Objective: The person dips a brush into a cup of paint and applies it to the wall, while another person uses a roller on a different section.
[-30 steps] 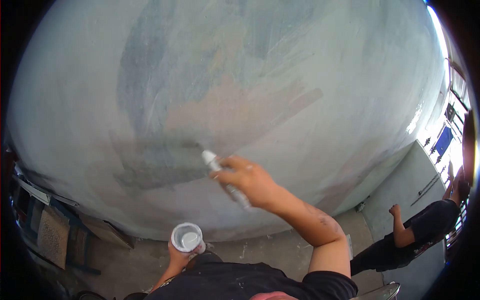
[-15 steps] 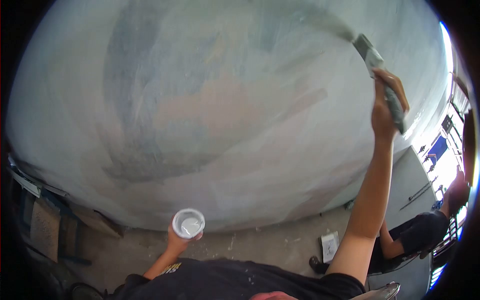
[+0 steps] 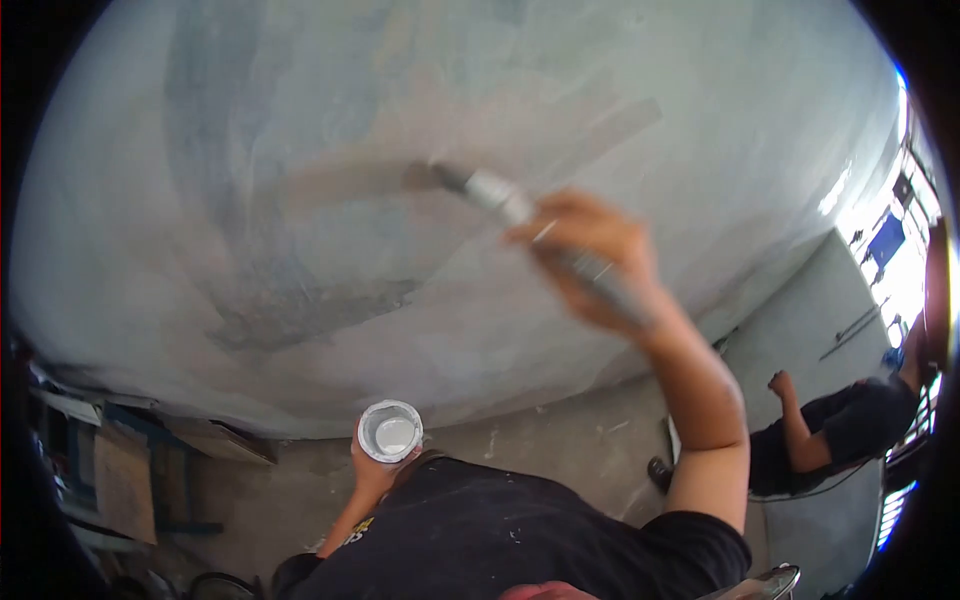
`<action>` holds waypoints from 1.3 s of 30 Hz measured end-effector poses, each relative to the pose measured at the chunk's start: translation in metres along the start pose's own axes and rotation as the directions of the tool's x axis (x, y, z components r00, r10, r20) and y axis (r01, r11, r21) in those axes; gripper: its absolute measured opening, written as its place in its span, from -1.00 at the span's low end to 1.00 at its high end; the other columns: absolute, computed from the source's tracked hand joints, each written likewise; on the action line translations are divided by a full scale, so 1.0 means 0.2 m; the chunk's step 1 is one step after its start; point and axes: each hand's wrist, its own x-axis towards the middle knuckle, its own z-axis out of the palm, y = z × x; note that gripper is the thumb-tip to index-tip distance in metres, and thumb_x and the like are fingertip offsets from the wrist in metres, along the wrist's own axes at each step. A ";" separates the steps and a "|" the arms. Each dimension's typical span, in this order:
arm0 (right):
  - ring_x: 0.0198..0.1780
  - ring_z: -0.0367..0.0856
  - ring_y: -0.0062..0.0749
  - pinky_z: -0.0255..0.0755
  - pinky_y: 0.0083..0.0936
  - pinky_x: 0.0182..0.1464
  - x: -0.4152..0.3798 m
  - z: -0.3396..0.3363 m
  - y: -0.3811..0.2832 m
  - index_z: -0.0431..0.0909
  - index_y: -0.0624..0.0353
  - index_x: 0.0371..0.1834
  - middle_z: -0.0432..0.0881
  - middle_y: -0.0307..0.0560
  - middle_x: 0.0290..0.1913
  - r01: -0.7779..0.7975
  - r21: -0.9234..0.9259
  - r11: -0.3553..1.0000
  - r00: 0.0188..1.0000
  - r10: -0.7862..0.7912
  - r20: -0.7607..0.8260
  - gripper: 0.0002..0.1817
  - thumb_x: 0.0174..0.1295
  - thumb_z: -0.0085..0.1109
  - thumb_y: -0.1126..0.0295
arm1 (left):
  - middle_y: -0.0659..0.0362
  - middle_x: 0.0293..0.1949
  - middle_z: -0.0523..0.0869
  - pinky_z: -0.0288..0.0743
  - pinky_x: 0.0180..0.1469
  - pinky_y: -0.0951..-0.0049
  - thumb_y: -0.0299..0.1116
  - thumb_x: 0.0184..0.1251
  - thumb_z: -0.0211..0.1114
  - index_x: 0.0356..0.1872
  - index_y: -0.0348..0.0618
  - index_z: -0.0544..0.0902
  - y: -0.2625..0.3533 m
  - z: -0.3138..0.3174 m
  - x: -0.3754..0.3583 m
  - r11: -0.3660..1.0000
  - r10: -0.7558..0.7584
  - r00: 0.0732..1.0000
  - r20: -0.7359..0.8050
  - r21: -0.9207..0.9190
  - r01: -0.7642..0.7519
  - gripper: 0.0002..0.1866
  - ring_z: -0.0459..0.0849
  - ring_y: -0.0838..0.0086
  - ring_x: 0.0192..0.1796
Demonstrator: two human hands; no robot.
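Observation:
My right hand (image 3: 595,260) is closed around the handle of a wide paintbrush (image 3: 500,198), somewhat blurred by motion. The brush's dark bristles point left and meet the large grey, patchy painted surface (image 3: 540,330), where a darker streak runs left from them. Low in the view, my left hand (image 3: 378,470) grips a white cup (image 3: 390,432) from below and the side. Inside the cup is light grey paint, and its open top faces up.
A person in dark clothes (image 3: 850,430) is at the right, beside a grey panel (image 3: 800,330). Wooden boards (image 3: 125,485) and a blue frame lean at the lower left. Concrete floor (image 3: 520,440) shows below the painted surface.
My right hand has swept the brush from the upper right to the left and down. My left hand and the cup sit slightly higher and farther right in view. The person's arm is now raised.

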 end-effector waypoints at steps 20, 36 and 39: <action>-0.10 0.71 -0.23 0.63 -0.46 -0.17 -0.12 -0.38 -0.16 0.74 0.13 -0.18 0.69 -0.02 0.01 -0.016 -0.269 0.963 0.997 0.036 0.068 -0.80 0.12 0.30 0.54 | 0.11 0.03 0.69 0.53 0.18 0.31 -0.38 -0.25 0.78 0.17 -0.24 0.48 0.14 -0.08 0.05 0.999 0.033 0.998 0.052 -0.037 -0.031 -0.14 0.68 0.36 0.08; -0.20 0.72 -0.17 0.62 -0.34 -0.15 -0.13 -0.46 0.25 0.69 0.16 -0.06 0.73 -0.01 -0.15 0.160 -0.324 0.933 0.964 -0.218 -0.152 -0.77 0.20 0.31 0.47 | 0.09 0.01 0.70 0.54 0.19 0.30 -0.43 -0.30 0.78 0.14 -0.27 0.49 0.18 -0.08 0.08 0.998 -0.050 0.997 0.055 -0.043 0.052 -0.14 0.68 0.33 0.07; -0.27 0.72 -0.29 0.59 -0.45 -0.16 -0.04 -0.93 0.40 0.74 0.16 -0.18 0.75 -0.06 -0.23 -0.139 -0.438 0.888 0.816 -0.148 -0.559 -0.82 0.20 0.26 0.63 | 0.08 0.03 0.70 0.53 0.20 0.28 -0.41 -0.32 0.78 0.16 -0.28 0.48 0.11 -0.10 0.09 0.998 -0.034 0.995 0.092 -0.053 0.039 -0.12 0.68 0.32 0.08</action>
